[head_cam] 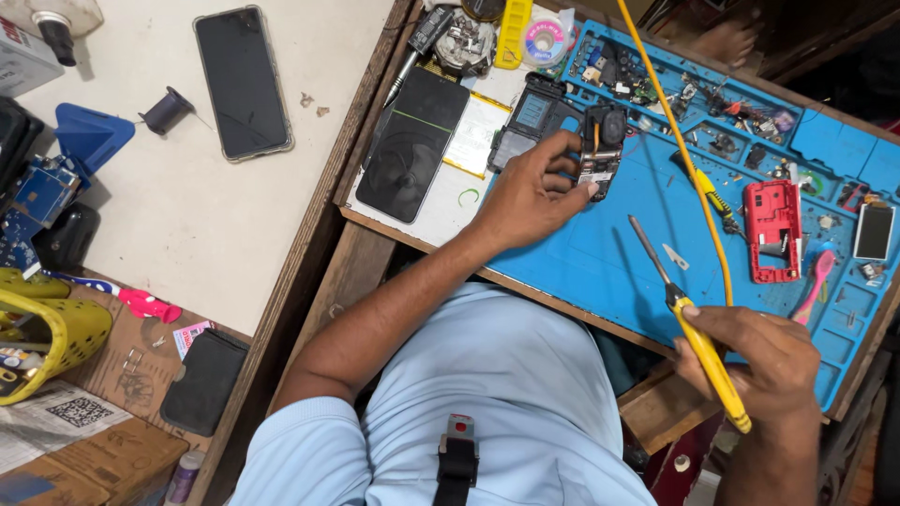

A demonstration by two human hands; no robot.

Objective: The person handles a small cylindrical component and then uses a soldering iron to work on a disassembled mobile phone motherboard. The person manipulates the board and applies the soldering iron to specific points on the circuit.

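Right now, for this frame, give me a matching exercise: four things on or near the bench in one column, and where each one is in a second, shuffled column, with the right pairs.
Things:
1. yellow-handled screwdriver
2. opened phone body
3. red phone frame
4. phone in a clear case

Places:
A. lying on the white table at the far left
B. held in the right hand
C. lying on the blue mat, right side
D. under the left hand, steadied by its fingers

Pairs: 1-B, 2-D, 3-C, 4-A
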